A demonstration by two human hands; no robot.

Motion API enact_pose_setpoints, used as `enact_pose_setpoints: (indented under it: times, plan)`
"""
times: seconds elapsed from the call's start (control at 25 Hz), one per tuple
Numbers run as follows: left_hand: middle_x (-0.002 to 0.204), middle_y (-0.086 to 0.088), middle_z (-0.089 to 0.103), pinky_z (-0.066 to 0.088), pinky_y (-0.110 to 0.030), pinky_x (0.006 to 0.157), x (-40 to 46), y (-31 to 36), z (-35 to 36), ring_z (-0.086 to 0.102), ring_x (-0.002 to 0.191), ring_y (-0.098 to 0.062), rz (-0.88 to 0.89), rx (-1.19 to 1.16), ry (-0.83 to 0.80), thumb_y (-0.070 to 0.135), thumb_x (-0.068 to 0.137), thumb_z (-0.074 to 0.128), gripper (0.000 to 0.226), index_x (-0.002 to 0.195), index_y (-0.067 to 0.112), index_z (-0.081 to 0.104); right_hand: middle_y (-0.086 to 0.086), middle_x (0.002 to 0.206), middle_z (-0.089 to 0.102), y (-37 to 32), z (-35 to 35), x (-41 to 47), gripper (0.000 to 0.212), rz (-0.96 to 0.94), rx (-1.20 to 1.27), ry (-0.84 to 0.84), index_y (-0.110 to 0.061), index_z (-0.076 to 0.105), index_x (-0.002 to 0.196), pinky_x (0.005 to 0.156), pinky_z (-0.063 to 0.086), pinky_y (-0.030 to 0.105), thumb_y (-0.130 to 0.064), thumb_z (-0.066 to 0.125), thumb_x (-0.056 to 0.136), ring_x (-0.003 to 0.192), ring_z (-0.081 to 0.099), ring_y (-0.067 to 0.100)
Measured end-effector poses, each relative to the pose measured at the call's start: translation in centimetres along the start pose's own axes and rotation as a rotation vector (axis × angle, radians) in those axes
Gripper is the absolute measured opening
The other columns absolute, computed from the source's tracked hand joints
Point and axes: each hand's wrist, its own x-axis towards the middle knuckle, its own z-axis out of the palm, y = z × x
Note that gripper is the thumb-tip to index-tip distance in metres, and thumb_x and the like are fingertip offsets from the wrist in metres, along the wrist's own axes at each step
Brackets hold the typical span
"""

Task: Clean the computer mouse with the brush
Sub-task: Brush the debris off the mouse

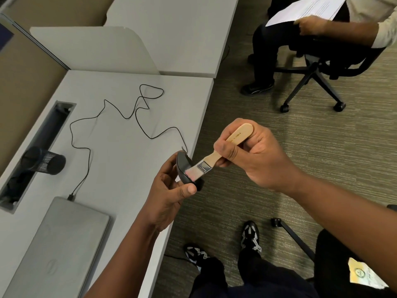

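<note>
My left hand grips a black wired computer mouse, held up on its side over the desk's right edge. My right hand holds a flat brush by its pale wooden handle. The brush's metal ferrule and light bristles lie against the mouse's surface. The mouse's thin black cable loops across the desk and plugs into the closed grey laptop.
The grey desk carries a black mesh pen cup lying on its side beside a cable slot. Another person sits on an office chair at the upper right, holding papers. My legs and shoes are below, on carpet.
</note>
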Motion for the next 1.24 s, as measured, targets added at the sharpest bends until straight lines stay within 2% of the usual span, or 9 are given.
enact_pose_setpoints:
  times: [0.16, 0.24, 0.36, 0.48, 0.68, 0.84, 1.0, 1.12, 1.24]
  plan:
    - [0.132, -0.013, 0.066, 0.061, -0.041, 0.095, 0.0, 0.0, -0.2, 0.07, 0.12, -0.036, 0.003, -0.022, 0.024, 0.036, 0.044, 0.109, 0.117, 0.146, 0.015, 0.054, 0.01, 0.08, 0.07, 0.7, -0.8, -0.5, 0.012, 0.001, -0.213, -0.071, 0.0, 0.063, 0.096, 0.062, 0.058, 0.034, -0.011, 0.067, 0.095, 0.07, 0.069, 0.025]
    - [0.134, -0.018, 0.062, 0.06, -0.044, 0.098, 0.2, 0.2, -0.3, 0.07, 0.12, -0.042, -0.001, -0.031, 0.008, 0.033, 0.046, 0.108, 0.121, 0.15, 0.012, 0.049, 0.013, 0.077, 0.068, 1.1, -1.0, -0.8, 0.012, 0.018, -0.331, -0.085, -0.002, 0.065, 0.094, 0.059, 0.057, 0.04, -0.014, 0.069, 0.095, 0.068, 0.066, 0.032]
    - [0.141, -0.018, 0.057, 0.061, -0.042, 0.095, 0.4, 0.3, -0.2, 0.069, 0.121, -0.037, 0.002, -0.046, 0.008, 0.032, 0.045, 0.109, 0.122, 0.149, 0.013, 0.05, 0.014, 0.08, 0.071, 0.6, -0.7, -0.5, 0.013, -0.009, -0.09, 0.031, 0.001, 0.062, 0.095, 0.062, 0.061, 0.034, -0.01, 0.067, 0.093, 0.071, 0.069, 0.028]
    - [0.149, -0.021, 0.057, 0.061, -0.04, 0.094, 0.5, 0.1, -0.1, 0.067, 0.123, -0.041, 0.0, -0.033, -0.008, 0.032, 0.045, 0.109, 0.126, 0.152, 0.012, 0.046, 0.015, 0.081, 0.072, 0.4, 0.7, 0.2, 0.01, -0.052, 0.097, 0.146, -0.003, 0.061, 0.096, 0.062, 0.059, 0.037, -0.01, 0.066, 0.091, 0.072, 0.07, 0.03]
    - [0.151, -0.027, 0.051, 0.059, -0.043, 0.096, 0.5, -0.3, 0.0, 0.064, 0.124, -0.048, 0.007, 0.001, -0.013, 0.036, 0.045, 0.108, 0.133, 0.157, 0.012, 0.04, 0.024, 0.085, 0.071, 0.7, 1.8, 0.5, 0.013, -0.031, 0.037, 0.13, -0.003, 0.061, 0.097, 0.063, 0.058, 0.038, -0.013, 0.069, 0.094, 0.074, 0.07, 0.032]
    - [0.152, -0.033, 0.045, 0.056, -0.049, 0.101, 0.4, -0.7, -0.2, 0.063, 0.124, -0.045, 0.01, -0.004, -0.013, 0.039, 0.044, 0.108, 0.136, 0.157, 0.011, 0.038, 0.012, 0.079, 0.069, 0.5, 2.2, 0.0, 0.017, -0.014, 0.066, 0.088, 0.001, 0.059, 0.097, 0.061, 0.058, 0.037, -0.013, 0.068, 0.092, 0.07, 0.068, 0.029]
    - [0.15, -0.032, 0.047, 0.061, -0.046, 0.097, 0.1, -0.7, 0.2, 0.064, 0.126, -0.043, 0.024, -0.056, -0.008, 0.037, 0.044, 0.109, 0.137, 0.157, 0.008, 0.038, 0.008, 0.077, 0.07, 0.4, 2.5, -0.5, 0.015, 0.004, 0.084, 0.058, 0.0, 0.059, 0.097, 0.058, 0.059, 0.032, -0.012, 0.066, 0.091, 0.068, 0.069, 0.023]
    - [0.138, -0.024, 0.058, 0.064, -0.041, 0.09, -0.1, -0.6, 0.9, 0.066, 0.12, -0.039, 0.018, -0.106, -0.033, 0.037, 0.043, 0.109, 0.14, 0.158, 0.007, 0.035, 0.013, 0.078, 0.071, 0.4, 2.3, -0.6, 0.013, 0.04, 0.133, 0.07, -0.001, 0.058, 0.097, 0.056, 0.057, 0.033, -0.01, 0.065, 0.092, 0.067, 0.068, 0.029]
    - [0.137, -0.02, 0.059, 0.066, -0.038, 0.083, -0.4, -0.4, 1.4, 0.063, 0.121, -0.04, 0.006, -0.167, -0.051, 0.034, 0.042, 0.109, 0.137, 0.156, 0.007, 0.038, 0.013, 0.078, 0.073, 0.5, 2.2, -0.7, 0.012, 0.112, 0.192, 0.109, -0.007, 0.059, 0.096, 0.057, 0.059, 0.035, -0.013, 0.067, 0.09, 0.066, 0.069, 0.029]
